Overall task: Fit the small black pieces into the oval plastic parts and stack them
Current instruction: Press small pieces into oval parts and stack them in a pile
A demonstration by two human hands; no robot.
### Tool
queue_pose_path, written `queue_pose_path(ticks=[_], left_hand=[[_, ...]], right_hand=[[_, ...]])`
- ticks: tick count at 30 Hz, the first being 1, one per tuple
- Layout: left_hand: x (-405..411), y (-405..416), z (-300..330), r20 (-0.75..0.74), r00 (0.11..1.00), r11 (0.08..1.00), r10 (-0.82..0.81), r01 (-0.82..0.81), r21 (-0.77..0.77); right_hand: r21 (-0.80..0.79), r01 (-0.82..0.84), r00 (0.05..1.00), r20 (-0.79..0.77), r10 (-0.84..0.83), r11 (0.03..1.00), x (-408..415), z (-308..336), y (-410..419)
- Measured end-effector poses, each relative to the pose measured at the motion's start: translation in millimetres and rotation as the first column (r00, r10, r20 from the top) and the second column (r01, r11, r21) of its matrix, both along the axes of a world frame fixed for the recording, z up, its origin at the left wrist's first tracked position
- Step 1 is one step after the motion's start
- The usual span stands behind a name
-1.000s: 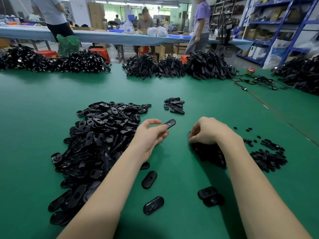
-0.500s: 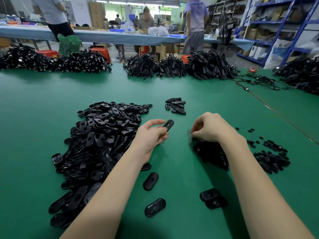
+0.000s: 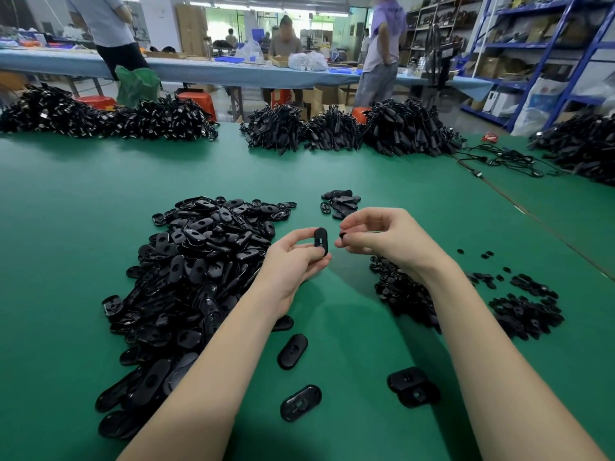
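Your left hand (image 3: 293, 257) had turned the oval part (image 3: 321, 241) up on end since a second before, when it lay flat and pointed away from you; its fingers now pinched it by the lower rim, with the slot in its middle facing your right hand (image 3: 382, 239). That right hand had lifted off the heap of small pieces (image 3: 404, 294) where it had been resting knuckles-up, and had come across until its fingers, curled together, held a small black piece (image 3: 342, 235) just beside the oval part, near but not yet touching it. I judged this as the start of the fitting step: both things were in hand and lined up, and what remained was to press the piece into the slot. The piece was mostly hidden by your fingers, so I could not tell which way it faced. The big pile of oval parts (image 3: 199, 277) sat to your left on the green worktop (image 3: 83, 211), a few loose oval parts (image 3: 293, 351) lay near your forearms, and a small stack of parts (image 3: 342, 202), which looked like finished ones, sat just beyond your hands, ready to take this one once fitted.
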State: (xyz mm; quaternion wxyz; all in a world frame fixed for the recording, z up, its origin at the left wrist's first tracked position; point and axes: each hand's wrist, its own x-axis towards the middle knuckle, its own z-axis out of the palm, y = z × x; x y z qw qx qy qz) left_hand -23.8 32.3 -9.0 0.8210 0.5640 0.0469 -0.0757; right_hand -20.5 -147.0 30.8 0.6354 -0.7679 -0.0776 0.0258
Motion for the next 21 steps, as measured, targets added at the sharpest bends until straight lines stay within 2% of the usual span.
queue_pose_path(ticks=[5, 9, 15, 21], left_hand=[[-1, 0, 1, 0.028, 0.999, 0.999, -0.043, 0.043, 0.000], [-1, 2, 2, 0.056, 0.998, 0.999, -0.038, 0.036, 0.031], [0, 5, 4, 0.064, 0.996, 0.997, -0.064, 0.061, 0.048], [0, 6, 6, 0.069, 0.996, 0.997, -0.063, 0.061, 0.037]], right_hand=[[0.106, -0.039, 0.997, -0.063, 0.046, 0.994, 1, -9, 5], [0.022, -0.040, 0.998, -0.045, 0.041, 0.999, 1, -10, 7], [-0.067, 0.056, 0.998, -0.015, -0.057, 0.996, -1, -5, 7], [-0.143, 0.087, 0.995, 0.066, -0.079, 0.986, -2, 3, 7]])
